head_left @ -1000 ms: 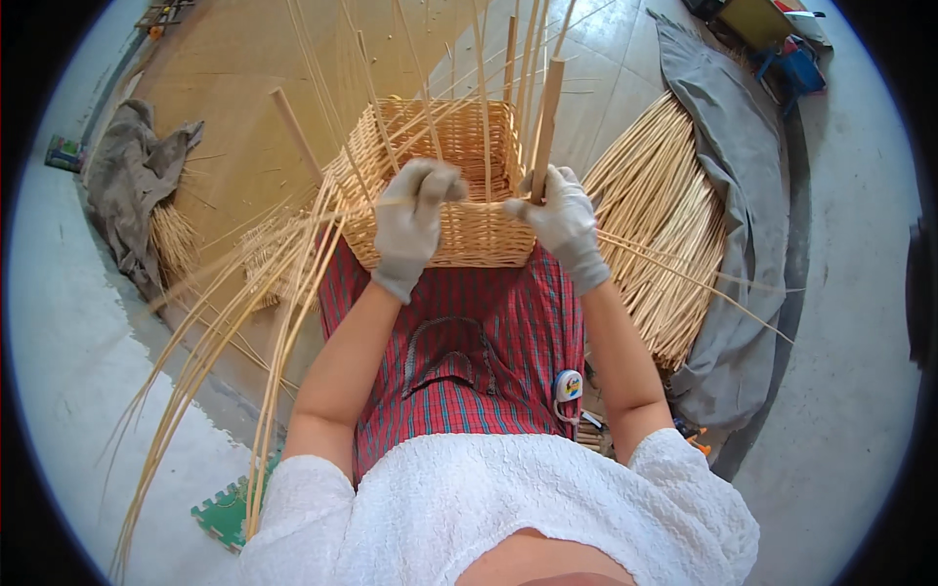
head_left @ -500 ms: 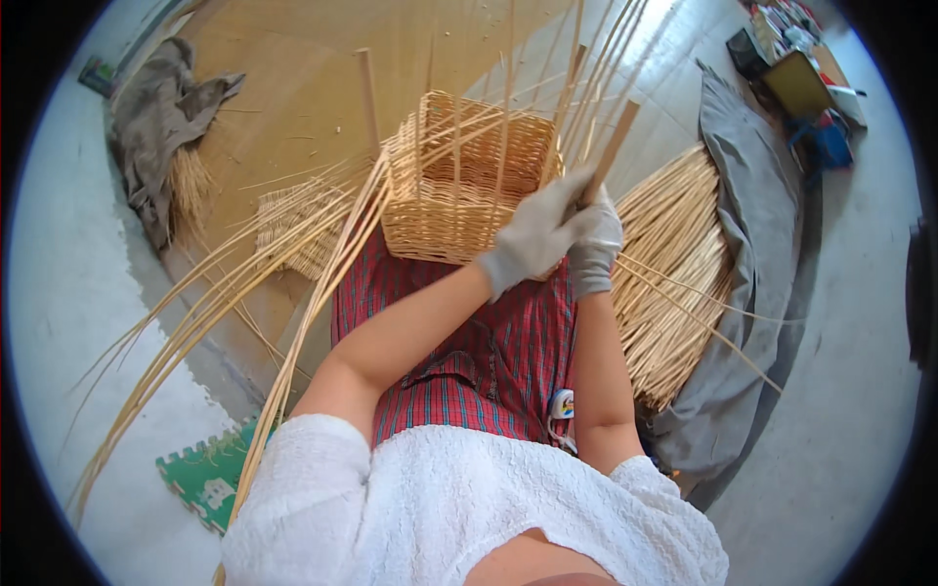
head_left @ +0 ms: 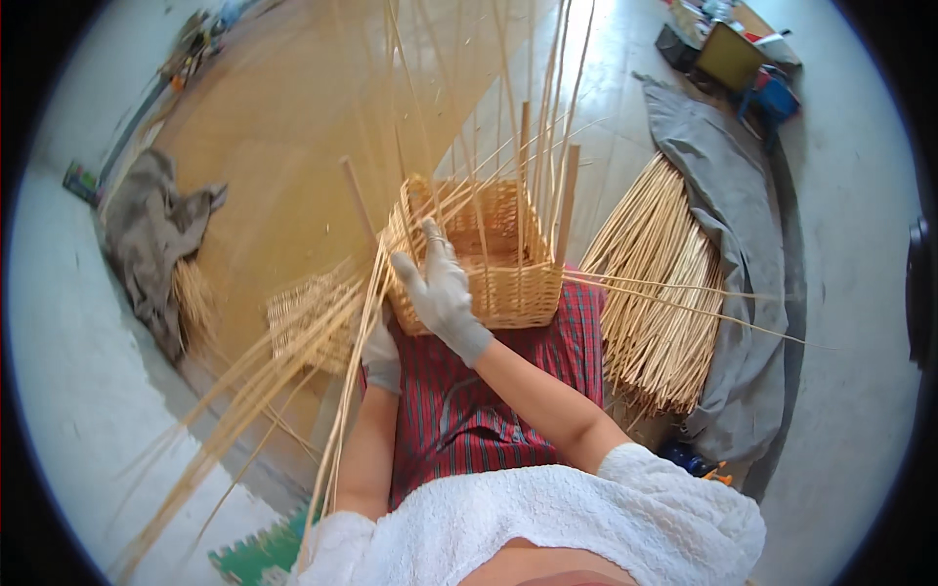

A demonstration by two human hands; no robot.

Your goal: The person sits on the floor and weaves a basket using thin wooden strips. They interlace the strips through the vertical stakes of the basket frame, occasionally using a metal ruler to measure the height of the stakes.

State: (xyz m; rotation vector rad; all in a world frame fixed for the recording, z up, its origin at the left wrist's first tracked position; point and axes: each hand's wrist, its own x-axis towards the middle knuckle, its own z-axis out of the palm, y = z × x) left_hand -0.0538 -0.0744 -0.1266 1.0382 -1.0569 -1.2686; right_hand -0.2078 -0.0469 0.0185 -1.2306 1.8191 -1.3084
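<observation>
A partly woven wicker basket [head_left: 518,305] rests on my lap, with long thin stakes rising from its rim and thicker wooden posts [head_left: 567,205] at its corners. My right hand [head_left: 445,298], in a pale glove, reaches across to the basket's front left corner with thumb and fingers apart, the fingertips among the stakes. Low beside the basket's left side is my gloved left hand [head_left: 381,354]; loose strands and the basket hide its fingers. A bundle of long weaving strands [head_left: 293,356] trails from the left corner toward the lower left.
On the right, a thick pile of cut canes [head_left: 664,303] lies on grey cloth [head_left: 718,166]. A small woven piece [head_left: 303,308] is on the floor at left, near another grey cloth [head_left: 147,234]. A green foam mat [head_left: 259,555] lies lower left. Boxes [head_left: 728,54] stand far right.
Both hands have left the right corner post and moved to the basket's left side, the right hand crossing over. The basket now sits lower and further right in view.
</observation>
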